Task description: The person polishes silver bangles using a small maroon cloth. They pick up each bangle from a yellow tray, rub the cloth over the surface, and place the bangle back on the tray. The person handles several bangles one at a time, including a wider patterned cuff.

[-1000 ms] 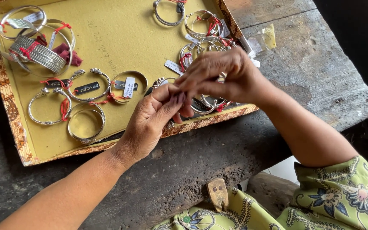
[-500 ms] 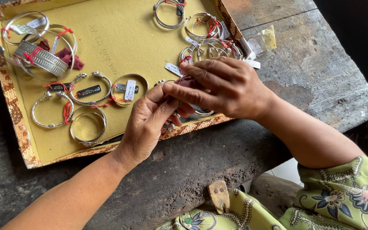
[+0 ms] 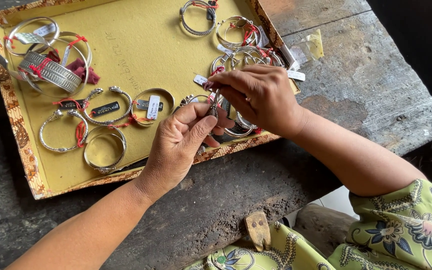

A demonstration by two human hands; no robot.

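Over the near right part of a shallow yellow-lined tray (image 3: 126,30), my left hand (image 3: 178,145) and my right hand (image 3: 258,97) meet on one silver bangle (image 3: 213,106). The left thumb and fingers pinch its end from below. From above, the right fingers grip the same bangle. More silver bangles (image 3: 241,55) with red strings and white tags lie under and behind my right hand.
Several silver bracelets lie in the tray: a wide cuff (image 3: 51,70) far left, open cuffs (image 3: 103,110) with dark tags, a plain bangle (image 3: 105,150) near the front edge. The tray rests on a worn dark wooden table (image 3: 376,90). A small clear bag (image 3: 308,47) lies beside it.
Both hands have shifted slightly toward me and left with the bangle, and the right fingers have moved from spread over the pile to pinching the bangle's end.
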